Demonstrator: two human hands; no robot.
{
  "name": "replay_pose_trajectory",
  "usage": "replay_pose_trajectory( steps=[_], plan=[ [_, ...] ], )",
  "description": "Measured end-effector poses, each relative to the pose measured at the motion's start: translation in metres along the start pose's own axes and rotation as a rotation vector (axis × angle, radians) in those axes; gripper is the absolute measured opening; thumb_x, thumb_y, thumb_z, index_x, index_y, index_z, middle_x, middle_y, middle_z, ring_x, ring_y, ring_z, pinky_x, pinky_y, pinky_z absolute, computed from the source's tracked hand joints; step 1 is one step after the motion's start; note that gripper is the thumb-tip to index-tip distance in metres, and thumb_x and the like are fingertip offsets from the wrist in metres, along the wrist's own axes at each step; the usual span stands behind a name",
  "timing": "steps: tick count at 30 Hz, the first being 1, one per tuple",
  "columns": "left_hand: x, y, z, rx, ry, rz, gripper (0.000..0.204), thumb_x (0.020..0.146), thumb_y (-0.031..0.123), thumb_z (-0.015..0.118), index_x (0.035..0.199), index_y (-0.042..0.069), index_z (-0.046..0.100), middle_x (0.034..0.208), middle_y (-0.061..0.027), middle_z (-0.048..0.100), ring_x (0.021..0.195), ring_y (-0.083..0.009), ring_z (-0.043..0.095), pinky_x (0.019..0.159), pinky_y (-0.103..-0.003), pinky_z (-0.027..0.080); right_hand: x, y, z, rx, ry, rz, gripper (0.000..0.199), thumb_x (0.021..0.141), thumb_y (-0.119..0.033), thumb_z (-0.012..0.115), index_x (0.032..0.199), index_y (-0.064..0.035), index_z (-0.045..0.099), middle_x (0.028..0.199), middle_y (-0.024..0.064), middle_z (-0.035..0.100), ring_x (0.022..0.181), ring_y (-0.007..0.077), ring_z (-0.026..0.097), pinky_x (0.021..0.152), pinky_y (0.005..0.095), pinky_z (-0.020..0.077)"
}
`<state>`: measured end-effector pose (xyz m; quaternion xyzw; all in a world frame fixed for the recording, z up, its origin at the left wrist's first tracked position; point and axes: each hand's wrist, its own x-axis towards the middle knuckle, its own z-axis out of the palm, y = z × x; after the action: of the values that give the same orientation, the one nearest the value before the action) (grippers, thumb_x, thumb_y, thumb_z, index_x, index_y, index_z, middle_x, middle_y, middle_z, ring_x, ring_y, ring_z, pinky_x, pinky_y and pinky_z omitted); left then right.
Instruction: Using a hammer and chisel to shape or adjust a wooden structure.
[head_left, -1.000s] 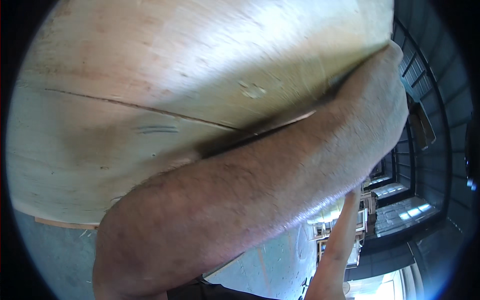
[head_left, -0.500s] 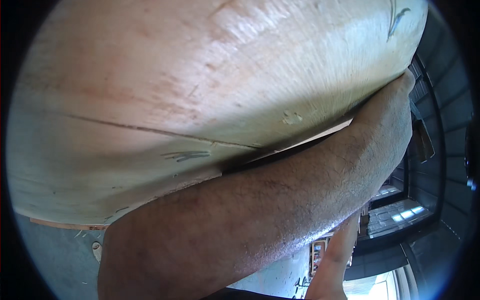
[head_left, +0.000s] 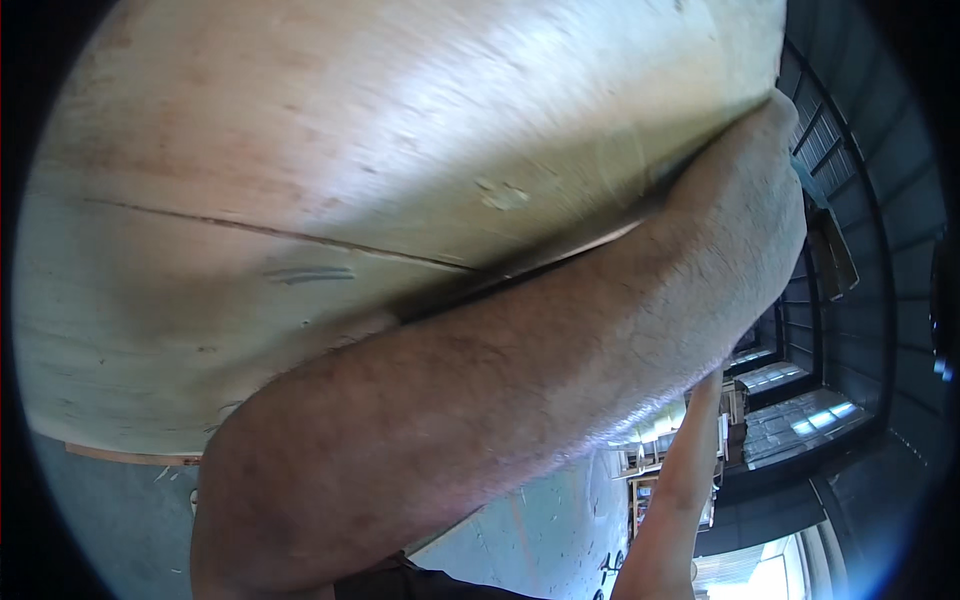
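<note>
A large pale plywood sheet (head_left: 400, 130) fills the upper left, close to me. It has a long dark crack, pencil marks and a rough patch. My left forearm crosses in front of it from the lower left to the upper right. At the sheet's right edge, my left hand (head_left: 757, 175) is bent against the wood and appears closed on that edge, its fingertips hidden. My right forearm rises at the lower right, behind the left one, which hides the right hand.
Below lies a grey-green floor (head_left: 520, 540) with scraps on it. A wooden shelf unit (head_left: 645, 500) stands far off at the lower right. Dark roof beams (head_left: 870, 200) and a bright opening (head_left: 765, 575) show along the right side.
The plywood sheet and my left forearm and hand have shifted up and left in view. More floor shows under the left forearm. My right forearm has barely moved.
</note>
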<state>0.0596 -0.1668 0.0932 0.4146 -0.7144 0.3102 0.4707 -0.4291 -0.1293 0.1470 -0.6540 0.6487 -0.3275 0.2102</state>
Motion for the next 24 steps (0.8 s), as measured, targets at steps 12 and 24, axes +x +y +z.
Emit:
replay_pose_trajectory(
  steps=[12, 24],
  plan=[
    [0.004, 0.003, -0.009, 0.057, -0.01, 0.025, 0.025, 0.083, 0.03, 0.073, 0.088, 0.005, 0.068, 0.07, -0.0043, 0.066, 0.071, -0.0097, 0.057, 0.084, -0.034, 0.038, 0.004, -0.007, 0.071, 0.103, 0.042, -0.153, 0.061, 0.063, -0.053, 0.088, 0.078, 0.0011, 0.065, 0.068, 0.0012, 0.06, 0.057, 0.0095, 0.053, 0.053, 0.0228, 0.0426],
    [0.01, -0.001, -0.036, 0.08, 0.033, -0.01, 0.025, 0.084, 0.028, 0.072, 0.086, 0.004, 0.067, 0.068, -0.0048, 0.066, 0.07, -0.0095, 0.058, 0.082, -0.032, 0.039, -0.002, -0.009, 0.021, -0.001, 0.07, -0.162, 0.062, 0.071, -0.045, 0.085, 0.102, 0.0073, 0.068, 0.082, 0.0037, 0.066, 0.069, 0.0093, 0.06, 0.055, 0.0214, 0.0444]
  ],
)
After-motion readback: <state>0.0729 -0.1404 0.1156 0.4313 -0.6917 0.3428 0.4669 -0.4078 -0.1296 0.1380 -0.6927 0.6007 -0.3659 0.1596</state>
